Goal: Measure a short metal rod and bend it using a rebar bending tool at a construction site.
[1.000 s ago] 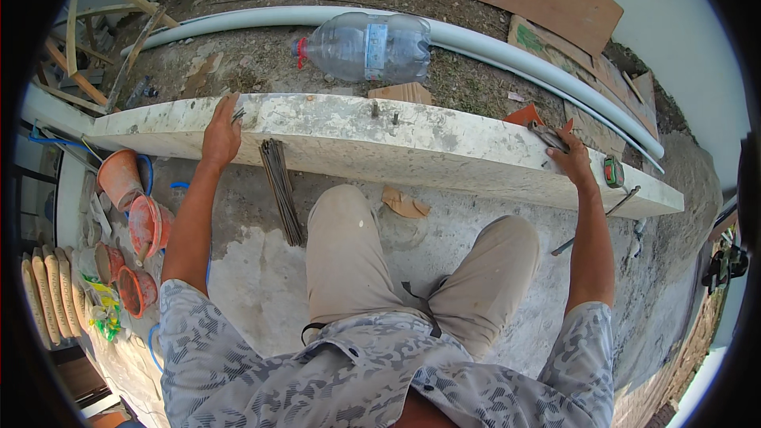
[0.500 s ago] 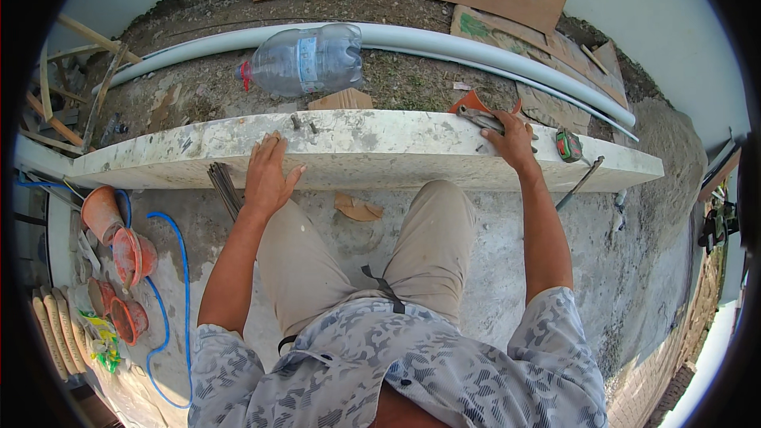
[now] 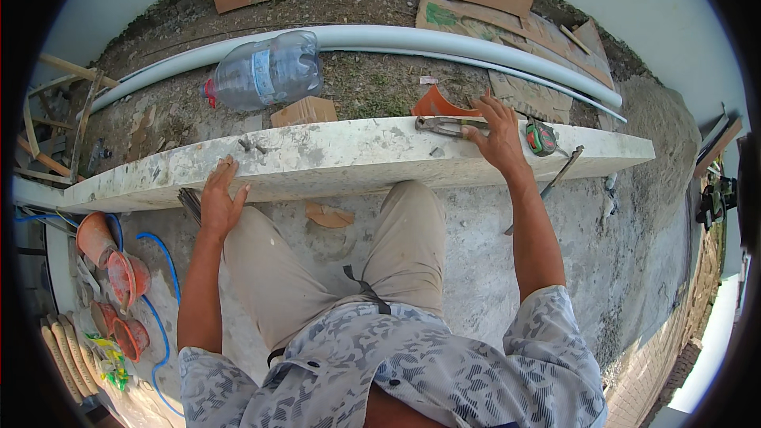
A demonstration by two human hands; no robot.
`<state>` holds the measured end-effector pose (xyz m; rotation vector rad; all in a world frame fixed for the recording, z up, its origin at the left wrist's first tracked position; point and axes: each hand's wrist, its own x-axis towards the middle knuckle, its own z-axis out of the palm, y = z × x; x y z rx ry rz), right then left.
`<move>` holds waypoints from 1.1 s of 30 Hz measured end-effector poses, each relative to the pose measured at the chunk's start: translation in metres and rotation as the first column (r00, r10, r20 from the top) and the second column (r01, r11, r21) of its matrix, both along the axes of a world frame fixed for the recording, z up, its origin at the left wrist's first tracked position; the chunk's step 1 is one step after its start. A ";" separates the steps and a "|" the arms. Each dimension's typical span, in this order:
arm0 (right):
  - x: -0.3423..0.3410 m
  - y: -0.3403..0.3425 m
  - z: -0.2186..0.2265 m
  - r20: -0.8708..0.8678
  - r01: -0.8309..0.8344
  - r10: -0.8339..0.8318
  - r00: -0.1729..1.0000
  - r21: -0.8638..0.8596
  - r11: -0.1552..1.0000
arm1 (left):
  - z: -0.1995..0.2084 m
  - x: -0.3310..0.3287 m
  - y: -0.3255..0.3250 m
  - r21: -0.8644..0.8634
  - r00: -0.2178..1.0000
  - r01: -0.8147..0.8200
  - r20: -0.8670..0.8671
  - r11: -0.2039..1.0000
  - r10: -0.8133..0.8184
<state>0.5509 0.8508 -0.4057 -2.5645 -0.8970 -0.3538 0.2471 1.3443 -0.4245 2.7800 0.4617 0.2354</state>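
A pair of steel pincers [image 3: 445, 124] lies on top of a low white concrete ledge [image 3: 349, 147]. My right hand [image 3: 504, 143] is over the handle end, thumb beside the handles and fingers stretched out; whether it touches them I cannot tell. To its right sits a green and black tape measure [image 3: 541, 137]. Beyond that, a long metal bar tool [image 3: 564, 168] leans against the ledge's near edge. My left hand [image 3: 221, 200] rests on the near edge further left, fingers extended and holding nothing. Beside it a bundle of thin rods [image 3: 189, 203] stands against the ledge.
Behind the ledge lie a large plastic bottle [image 3: 289, 71], a curved orange piece [image 3: 441, 103] and a long white pipe [image 3: 380, 36]. Two short pegs [image 3: 252, 145] are on the ledge. Orange buckets [image 3: 128, 279] and a blue hose [image 3: 167, 257] are at the left.
The view has shifted, moving the ledge and bottle leftward in the picture. My right hand's fingers have straightened over the pincers. My left hand stays on the ledge edge.
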 end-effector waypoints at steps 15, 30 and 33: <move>0.043 -0.143 -0.017 0.092 0.401 -0.395 0.914 -0.068 0.913 | -0.009 -0.004 0.000 -0.127 0.988 0.052 0.154 0.991 -0.032; -0.194 0.020 -0.036 -0.798 0.675 0.370 0.475 0.600 0.429 | -0.143 -0.099 0.072 -0.501 0.507 -0.617 0.337 0.607 0.793; -0.225 0.054 -0.035 -0.820 0.673 0.421 0.387 0.564 0.479 | -0.144 -0.096 0.090 -0.415 0.544 -0.665 0.299 0.620 0.784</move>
